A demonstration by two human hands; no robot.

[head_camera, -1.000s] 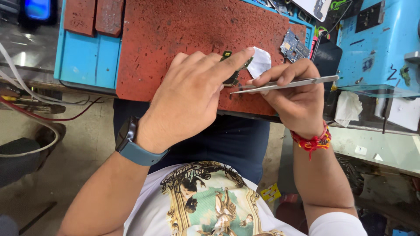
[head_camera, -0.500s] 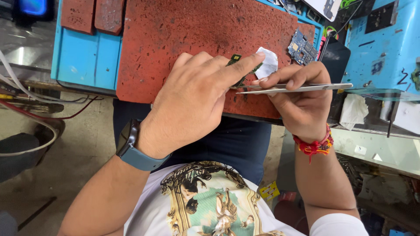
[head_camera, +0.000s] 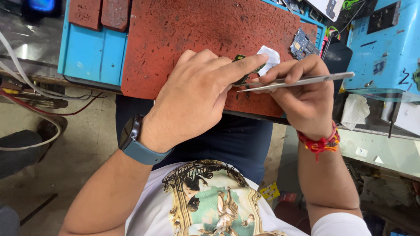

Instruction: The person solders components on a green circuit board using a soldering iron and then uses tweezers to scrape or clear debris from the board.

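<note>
Two hands meet over the red mat (head_camera: 183, 39): your left hand (head_camera: 192, 98) pins a small board (head_camera: 242, 70) under its forefinger, while your right hand (head_camera: 302, 94) grips tweezers (head_camera: 297, 81), their long axis level, tips pointing left at the board just beside them.

Counts, around the one red pitted work mat (head_camera: 183, 35): 2 bare hands, left (head_camera: 192, 98) and right (head_camera: 306, 94); 1 pair of steel tweezers (head_camera: 302, 81); 2 small circuit boards, green (head_camera: 242, 70) and blue (head_camera: 302, 43); 1 white tissue scrap (head_camera: 270, 57); 2 red rectangular pads (head_camera: 100, 13) left of mat.
</note>
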